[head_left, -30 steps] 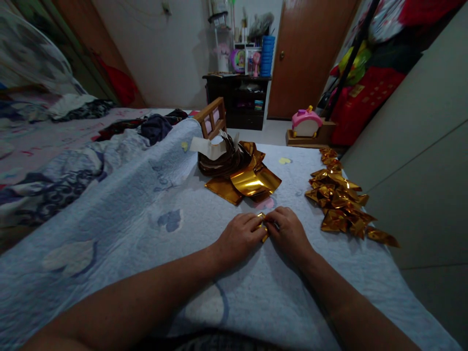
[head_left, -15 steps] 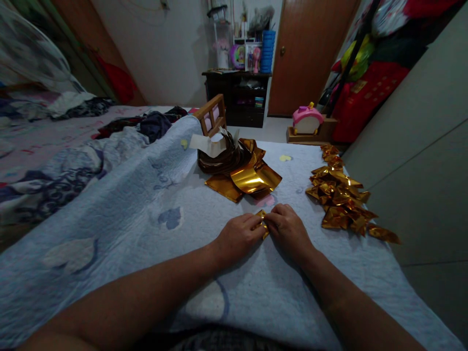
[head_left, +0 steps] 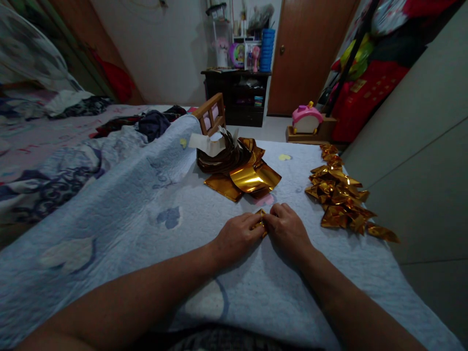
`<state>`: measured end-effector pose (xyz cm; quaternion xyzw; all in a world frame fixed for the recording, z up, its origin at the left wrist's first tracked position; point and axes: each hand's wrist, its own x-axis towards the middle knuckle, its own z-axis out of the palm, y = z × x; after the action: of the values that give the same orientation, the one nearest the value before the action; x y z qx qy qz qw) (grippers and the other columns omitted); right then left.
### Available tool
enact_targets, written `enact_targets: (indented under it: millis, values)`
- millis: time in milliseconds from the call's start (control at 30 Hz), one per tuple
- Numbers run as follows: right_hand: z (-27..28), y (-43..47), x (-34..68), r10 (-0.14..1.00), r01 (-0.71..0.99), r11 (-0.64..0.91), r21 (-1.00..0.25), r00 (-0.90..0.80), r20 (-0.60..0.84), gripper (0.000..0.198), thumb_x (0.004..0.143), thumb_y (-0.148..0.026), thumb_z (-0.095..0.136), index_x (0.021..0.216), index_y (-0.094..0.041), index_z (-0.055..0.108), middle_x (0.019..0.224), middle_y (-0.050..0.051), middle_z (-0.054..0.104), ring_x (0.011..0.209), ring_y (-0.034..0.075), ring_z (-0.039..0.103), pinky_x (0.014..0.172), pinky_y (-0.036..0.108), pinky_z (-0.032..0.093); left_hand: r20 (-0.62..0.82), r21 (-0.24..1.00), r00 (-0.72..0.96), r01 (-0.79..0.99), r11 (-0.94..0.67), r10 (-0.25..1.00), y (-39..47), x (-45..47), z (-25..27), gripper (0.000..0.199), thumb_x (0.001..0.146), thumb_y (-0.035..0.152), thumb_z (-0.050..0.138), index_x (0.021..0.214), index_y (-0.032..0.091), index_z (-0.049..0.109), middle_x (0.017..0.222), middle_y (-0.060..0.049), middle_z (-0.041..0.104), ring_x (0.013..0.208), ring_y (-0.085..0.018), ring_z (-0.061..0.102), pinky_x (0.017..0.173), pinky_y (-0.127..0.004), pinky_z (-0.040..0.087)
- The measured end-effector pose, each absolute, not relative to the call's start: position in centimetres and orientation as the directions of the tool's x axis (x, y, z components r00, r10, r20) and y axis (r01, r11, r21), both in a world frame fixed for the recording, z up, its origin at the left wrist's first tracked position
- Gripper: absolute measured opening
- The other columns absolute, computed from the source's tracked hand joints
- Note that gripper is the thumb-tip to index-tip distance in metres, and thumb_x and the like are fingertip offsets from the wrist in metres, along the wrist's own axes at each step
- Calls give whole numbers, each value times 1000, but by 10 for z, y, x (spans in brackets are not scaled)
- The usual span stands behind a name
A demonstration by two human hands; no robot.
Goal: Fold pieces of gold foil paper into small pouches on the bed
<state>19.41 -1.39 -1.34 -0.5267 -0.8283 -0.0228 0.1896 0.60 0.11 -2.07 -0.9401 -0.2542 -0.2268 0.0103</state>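
A small folded piece of gold foil paper [head_left: 262, 225] lies on the quilt between my hands, partly covered by my fingers. My left hand [head_left: 239, 237] is closed on its left side, fingertips pressed together on the foil. From the right, my right hand [head_left: 287, 227] pinches the edge of the same piece. Just beyond my hands sits a loose stack of gold foil sheets [head_left: 256, 176], some curled up with a pale backing showing. Over to the right is a pile of folded gold foil pieces [head_left: 338, 192].
A light blue quilt [head_left: 190, 214] with heart patterns covers the bed surface. Rumpled clothes [head_left: 153, 126] lie at the left, near a fan [head_left: 32, 48]. Behind stand a wooden bed rail [head_left: 211, 114], a dark cabinet [head_left: 236, 97] and a pink toy [head_left: 307, 119]. A pale panel [head_left: 417, 170] borders the right.
Both hands stay in nearly the same place on the foil piece. The right fingers have shifted slightly left along its edge, and the view has moved a little.
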Motion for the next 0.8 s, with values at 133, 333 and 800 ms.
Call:
enact_targets:
  millis: [133, 333, 800]
  values:
    - [-12, -15, 195, 873, 878, 446, -173, -385, 299, 17, 93, -10, 62, 83, -17, 73, 81, 6, 61, 80, 20, 51, 70, 31, 39, 435, 101, 771, 471, -876, 465, 1, 6, -21, 19, 103, 21, 51, 107, 15, 69, 112, -9, 72, 101, -21, 68, 84, -35, 60]
    - [-8, -18, 197, 885, 868, 447, -217, -395, 246, 14, 90, -10, 61, 89, -16, 74, 88, 8, 62, 85, 22, 50, 75, 32, 41, 404, 63, 808, 442, -895, 428, 2, 6, -19, 19, 102, 19, 51, 98, 13, 69, 105, -9, 73, 100, -22, 68, 84, -35, 61]
    - [-10, -17, 200, 885, 862, 443, -245, -377, 273, 18, 95, -13, 56, 102, -18, 72, 95, 9, 62, 86, 22, 49, 77, 33, 39, 433, 55, 811, 411, -910, 393, 4, 7, -18, 15, 101, 17, 53, 100, 13, 68, 102, -6, 74, 99, -22, 69, 86, -35, 61]
